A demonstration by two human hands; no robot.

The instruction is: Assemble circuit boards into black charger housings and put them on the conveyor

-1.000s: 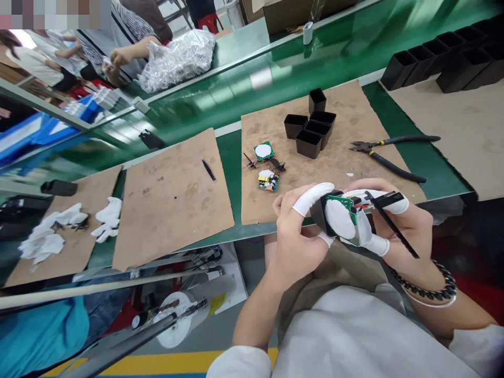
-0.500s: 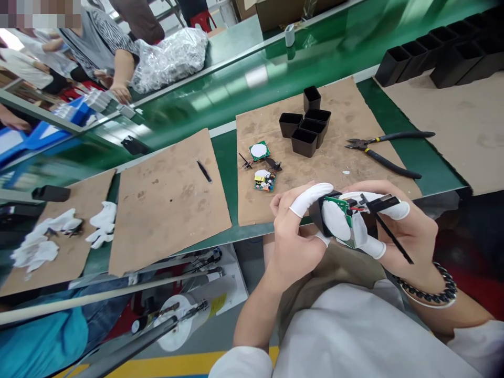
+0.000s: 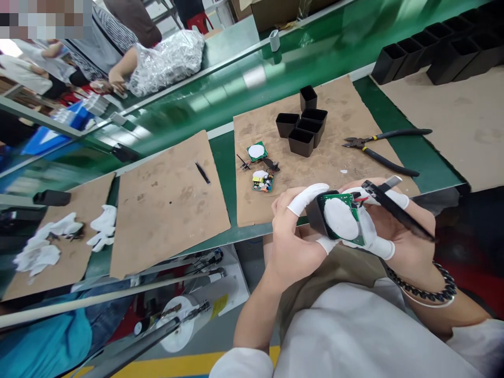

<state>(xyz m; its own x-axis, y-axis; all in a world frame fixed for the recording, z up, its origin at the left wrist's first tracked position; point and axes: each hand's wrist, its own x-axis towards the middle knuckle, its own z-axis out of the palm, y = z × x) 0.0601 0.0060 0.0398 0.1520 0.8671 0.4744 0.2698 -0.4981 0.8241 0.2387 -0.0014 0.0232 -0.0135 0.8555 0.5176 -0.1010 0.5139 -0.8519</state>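
My left hand [image 3: 297, 231], with white finger cots on thumb and finger, grips a black plastic housing [image 3: 316, 216]. Partly inside the housing's mouth sits a green circuit board [image 3: 360, 231] with a round white pad [image 3: 342, 219] on its face. My right hand [image 3: 409, 231], also in finger cots, is closed on the board's outer end. Red and black wires run from the board to a flat black piece with metal prongs [image 3: 397, 207], which lies across my right fingers. Another board with a white pad [image 3: 256, 151] and a populated board [image 3: 263, 181] rest on the cardboard.
Several black housings [image 3: 301, 142] stand on the cardboard mat [image 3: 255, 207]. Diagonal cutters [image 3: 364, 143] lie to their right, tweezers [image 3: 202, 172] on the left mat. More housings [image 3: 452, 60] stand far right. White gloves [image 3: 103, 227] lie left. A co-worker's hand [image 3: 117, 84] is across the green bench.
The housing and board have turned slightly, showing more of the board's green face. The flat black piece has swung lower and right. Across the bench the co-worker's hand has shifted.
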